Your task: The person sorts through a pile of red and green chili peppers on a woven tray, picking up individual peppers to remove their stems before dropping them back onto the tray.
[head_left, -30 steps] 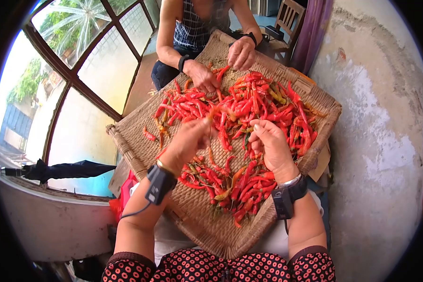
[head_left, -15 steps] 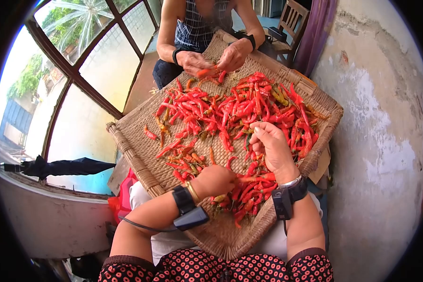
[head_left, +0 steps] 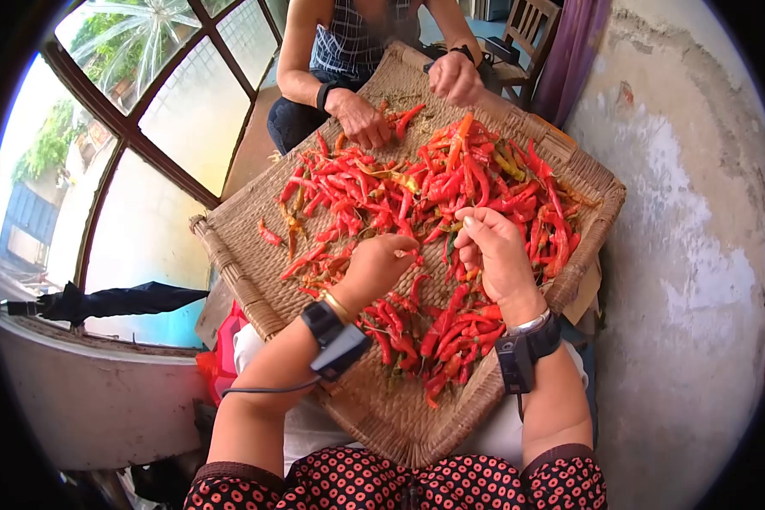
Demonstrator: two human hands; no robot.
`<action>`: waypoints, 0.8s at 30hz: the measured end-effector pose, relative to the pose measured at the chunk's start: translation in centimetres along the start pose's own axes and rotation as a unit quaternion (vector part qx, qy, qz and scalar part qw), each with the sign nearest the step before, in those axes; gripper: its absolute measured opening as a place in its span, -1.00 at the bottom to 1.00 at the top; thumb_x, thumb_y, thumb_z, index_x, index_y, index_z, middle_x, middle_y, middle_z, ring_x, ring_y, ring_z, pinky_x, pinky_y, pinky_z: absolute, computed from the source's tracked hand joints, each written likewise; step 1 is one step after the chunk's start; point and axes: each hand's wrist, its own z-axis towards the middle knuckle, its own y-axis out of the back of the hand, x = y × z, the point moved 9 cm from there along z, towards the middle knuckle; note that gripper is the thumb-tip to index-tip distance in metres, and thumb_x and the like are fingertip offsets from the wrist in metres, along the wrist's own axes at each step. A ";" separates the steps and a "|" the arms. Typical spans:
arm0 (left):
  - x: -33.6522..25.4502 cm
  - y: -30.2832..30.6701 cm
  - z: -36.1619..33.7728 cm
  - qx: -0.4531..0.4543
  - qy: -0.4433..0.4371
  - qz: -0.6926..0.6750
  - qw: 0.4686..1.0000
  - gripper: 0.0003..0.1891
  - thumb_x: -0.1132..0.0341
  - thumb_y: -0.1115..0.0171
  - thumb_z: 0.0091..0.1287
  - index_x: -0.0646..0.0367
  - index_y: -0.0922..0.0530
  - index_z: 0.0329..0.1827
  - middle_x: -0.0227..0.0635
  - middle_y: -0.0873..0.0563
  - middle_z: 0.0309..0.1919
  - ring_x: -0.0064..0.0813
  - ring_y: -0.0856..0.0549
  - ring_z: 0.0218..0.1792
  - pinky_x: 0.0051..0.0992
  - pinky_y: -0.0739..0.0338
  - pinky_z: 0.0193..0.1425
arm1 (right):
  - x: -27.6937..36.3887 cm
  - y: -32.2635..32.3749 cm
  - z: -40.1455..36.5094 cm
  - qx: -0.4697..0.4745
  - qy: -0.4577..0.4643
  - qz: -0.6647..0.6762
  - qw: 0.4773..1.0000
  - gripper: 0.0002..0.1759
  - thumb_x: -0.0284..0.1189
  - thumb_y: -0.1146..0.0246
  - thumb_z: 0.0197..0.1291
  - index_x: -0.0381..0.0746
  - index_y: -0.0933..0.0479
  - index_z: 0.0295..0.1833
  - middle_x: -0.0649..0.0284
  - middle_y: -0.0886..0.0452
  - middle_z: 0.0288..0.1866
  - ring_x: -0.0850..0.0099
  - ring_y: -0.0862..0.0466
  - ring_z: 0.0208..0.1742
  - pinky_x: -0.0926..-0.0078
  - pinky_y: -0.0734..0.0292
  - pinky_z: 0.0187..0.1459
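Black and furled, an umbrella (head_left: 127, 303) lies at the foot of a dark-framed window (head_left: 132, 133), and right of it a pink-and-red bundle (head_left: 227, 342) sits beside the near-left edge of a square woven tray (head_left: 236, 280). Inside that edge, toward the left corner, a lone red pepper (head_left: 269, 234) lies on bare weave. Near the far-left edge, a co-worker's hand (head_left: 361, 121) bends its fingers down close to some peppers; whether it grips one cannot be told. The person's left hand (head_left: 376, 270), a gold bangle (head_left: 338, 306) at its wrist, is over the middle of the tray with its fingers curled inward; red shows at the fingertips, but whether they hold it is unclear. The main heap of red peppers (head_left: 476, 174) spreads from the middle toward the right corner, while a smaller heap (head_left: 450, 338) lies toward the near corner. At the far-right edge, the co-worker's other hand (head_left: 456, 81) has its fingers curled. Near the main heap, the person's right hand (head_left: 497, 255) brings thumb and forefinger together; anything pinched there cannot be made out. Beyond the far-right edge stand a wooden chair (head_left: 531, 41) and a purple curtain (head_left: 574, 64), then a patchy wall (head_left: 680, 255).
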 end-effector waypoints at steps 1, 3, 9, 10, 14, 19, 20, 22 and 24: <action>-1.9 -0.6 -0.4 -0.020 -0.116 0.164 0.979 -0.75 0.41 -0.15 0.13 0.15 -0.55 -0.10 -0.33 -0.59 -0.27 -0.38 -0.63 -0.34 -0.41 -0.54 -0.31 | -0.1 -0.1 0.0 0.000 -0.004 0.001 1.000 -0.81 -0.41 -0.07 0.24 -0.26 -0.48 -0.12 0.37 -0.51 -0.51 0.69 -0.45 -0.60 0.78 -0.31 -0.63; -1.5 -1.5 -0.2 -0.001 -0.119 0.238 0.964 -0.72 0.43 -0.13 0.06 0.08 -0.56 -0.13 -0.32 -0.55 -0.14 -0.26 -0.61 -0.23 -0.33 -0.54 -0.25 | -0.4 0.0 0.1 0.002 -0.008 -0.003 1.000 -0.81 -0.41 -0.07 0.24 -0.26 -0.48 -0.12 0.37 -0.51 -0.50 0.70 -0.46 -0.59 0.79 -0.31 -0.62; -0.1 -2.1 0.4 0.043 -0.168 0.350 0.920 -0.77 0.41 -0.19 0.02 0.07 -0.59 -0.21 -0.33 -0.54 -0.06 -0.30 -0.64 -0.28 -0.37 -0.56 -0.27 | 0.0 -0.1 0.1 0.010 -0.004 -0.008 1.000 -0.82 -0.41 -0.10 0.24 -0.26 -0.47 -0.11 0.36 -0.53 -0.49 0.71 -0.46 -0.58 0.80 -0.37 -0.55; -0.3 -1.9 0.4 0.043 -0.169 0.351 0.920 -0.77 0.41 -0.19 0.02 0.07 -0.59 -0.21 -0.33 -0.54 -0.06 -0.30 -0.64 -0.28 -0.37 -0.56 -0.27 | 0.0 -0.1 0.1 0.011 -0.002 -0.006 1.000 -0.82 -0.41 -0.09 0.24 -0.26 -0.47 -0.11 0.36 -0.53 -0.49 0.71 -0.46 -0.58 0.80 -0.37 -0.55; -2.8 1.3 0.0 -0.021 -0.160 0.149 0.976 -0.87 0.45 -0.23 0.08 0.12 -0.58 -0.29 -0.38 -0.61 -0.35 -0.46 -0.63 -0.41 -0.49 -0.54 -0.35 | 0.0 0.2 0.2 0.008 0.006 -0.009 1.000 -0.82 -0.42 -0.09 0.24 -0.27 -0.47 -0.10 0.37 -0.53 -0.47 0.71 -0.48 -0.56 0.80 -0.36 -0.54; -0.8 3.8 0.0 -0.051 0.060 -0.346 0.935 -0.89 0.36 -0.13 0.29 0.19 -0.53 -0.36 -0.54 -0.58 -0.55 -0.73 -0.55 -0.52 -0.70 -0.44 -0.45 | 0.1 -0.4 0.3 0.007 0.040 -0.087 0.995 -0.81 -0.43 -0.13 0.20 -0.30 -0.51 -0.15 0.40 -0.52 -0.45 0.70 -0.48 -0.52 0.77 -0.32 -0.54; -0.6 4.1 0.2 -0.050 0.092 -0.336 0.936 -0.87 0.31 -0.10 0.32 0.14 -0.52 -0.37 -0.51 -0.58 -0.57 -0.75 -0.54 -0.56 -0.71 -0.43 -0.47 | -0.1 -0.6 0.3 0.019 0.037 -0.104 0.994 -0.81 -0.43 -0.14 0.19 -0.31 -0.52 -0.16 0.40 -0.52 -0.44 0.70 -0.48 -0.51 0.76 -0.32 -0.53; 0.1 5.3 1.3 -0.059 0.091 -0.342 0.933 -0.84 0.28 -0.08 0.33 0.14 -0.52 -0.36 -0.50 -0.58 -0.57 -0.73 -0.54 -0.56 -0.70 -0.43 -0.48 | 0.1 -0.6 0.2 0.018 0.035 -0.106 0.994 -0.81 -0.43 -0.14 0.19 -0.31 -0.52 -0.16 0.39 -0.53 -0.44 0.69 -0.48 -0.51 0.76 -0.31 -0.53; 1.3 6.5 2.2 -0.142 0.097 -0.461 0.871 -0.79 0.21 -0.03 0.36 0.16 -0.51 -0.31 -0.45 -0.58 -0.55 -0.68 -0.55 -0.55 -0.66 -0.44 -0.48 | 0.0 -0.6 0.2 0.017 0.031 -0.107 0.994 -0.81 -0.43 -0.14 0.18 -0.32 -0.52 -0.16 0.38 -0.53 -0.44 0.69 -0.48 -0.51 0.76 -0.31 -0.52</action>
